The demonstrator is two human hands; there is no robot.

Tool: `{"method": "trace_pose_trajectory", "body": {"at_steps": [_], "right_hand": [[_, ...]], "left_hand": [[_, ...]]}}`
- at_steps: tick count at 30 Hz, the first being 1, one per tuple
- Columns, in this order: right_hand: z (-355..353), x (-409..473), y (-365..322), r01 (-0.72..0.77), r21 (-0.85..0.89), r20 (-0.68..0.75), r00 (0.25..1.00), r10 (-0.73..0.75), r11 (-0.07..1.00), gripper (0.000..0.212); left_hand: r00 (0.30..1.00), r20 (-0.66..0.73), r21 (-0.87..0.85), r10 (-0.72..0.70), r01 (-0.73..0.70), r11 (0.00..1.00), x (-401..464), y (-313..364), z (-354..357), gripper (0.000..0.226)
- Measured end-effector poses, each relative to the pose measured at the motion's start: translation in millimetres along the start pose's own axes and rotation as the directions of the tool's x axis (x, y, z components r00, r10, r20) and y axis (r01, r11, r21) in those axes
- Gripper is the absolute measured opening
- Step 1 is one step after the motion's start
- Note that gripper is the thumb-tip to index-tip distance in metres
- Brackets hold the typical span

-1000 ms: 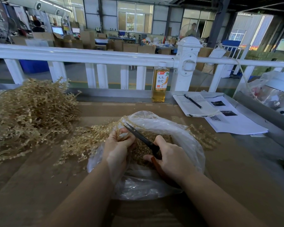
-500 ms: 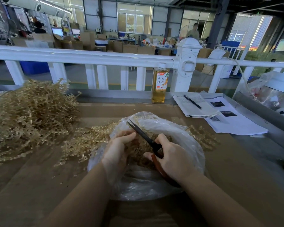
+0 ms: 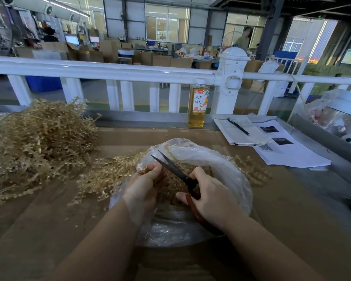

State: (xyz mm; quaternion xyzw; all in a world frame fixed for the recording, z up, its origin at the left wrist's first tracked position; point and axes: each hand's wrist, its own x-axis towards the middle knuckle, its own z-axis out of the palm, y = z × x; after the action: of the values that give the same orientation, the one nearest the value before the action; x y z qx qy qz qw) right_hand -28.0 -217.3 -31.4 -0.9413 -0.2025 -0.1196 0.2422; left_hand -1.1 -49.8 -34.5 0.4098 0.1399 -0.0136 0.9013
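With the fingers of the left hand pinching what looks like a golden sprig over the plastic bag and those of the right hand curled round the scissors, whose parted blades lie just beside the left thumb, a hasty snip could nick skin or bag.

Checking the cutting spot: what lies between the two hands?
Head view: the scissors and golden sprigs, over the plastic bag, lie between the left hand and right hand.
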Motion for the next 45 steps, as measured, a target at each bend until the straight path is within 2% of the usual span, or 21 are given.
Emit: {"method": "trace_pose_trajectory", "body": {"at_steps": [5, 15, 19, 26, 30, 42, 45], "right_hand": [[1, -1, 0, 0.002, -0.006, 0.019, 1.0, -0.002, 1.0, 0.043], [0, 3, -1, 0.022, -0.043, 0.032, 0.999, -0.02, 0.999, 0.038], [-1, 4, -2, 0.044, -0.038, 0.038, 0.998, -0.043, 0.998, 0.036], [5, 6, -8, 0.037, -0.026, -0.023, 0.999, -0.038, 0.999, 0.036], [9, 7, -9, 0.041, -0.026, -0.035, 0.999, -0.042, 0.999, 0.036], [6, 9, -10, 0.065, -0.028, -0.038, 0.997, -0.066, 0.998, 0.032], [6, 7, -10, 0.068, -0.036, -0.041, 0.997, -0.07, 0.997, 0.031]], "left_hand": [[1.0, -0.011, -0.037, 0.008, -0.008, 0.999, 2, 1, 1, 0.033], [0.998, 0.062, 0.057, 0.021, -0.024, 0.998, -1, 1, 1, 0.026], [0.999, 0.048, 0.077, 0.001, -0.004, 0.997, -1, 2, 1, 0.024], [0.997, 0.065, 0.092, -0.038, 0.032, 0.995, -1, 4, -1, 0.031], [0.993, 0.099, 0.101, -0.065, 0.055, 0.993, 0, 4, -1, 0.018], [0.99, 0.124, 0.09, -0.072, 0.061, 0.994, -1, 3, -1, 0.025], [0.988, 0.132, 0.061, -0.082, 0.074, 0.995, -3, 4, 0, 0.016]]}}
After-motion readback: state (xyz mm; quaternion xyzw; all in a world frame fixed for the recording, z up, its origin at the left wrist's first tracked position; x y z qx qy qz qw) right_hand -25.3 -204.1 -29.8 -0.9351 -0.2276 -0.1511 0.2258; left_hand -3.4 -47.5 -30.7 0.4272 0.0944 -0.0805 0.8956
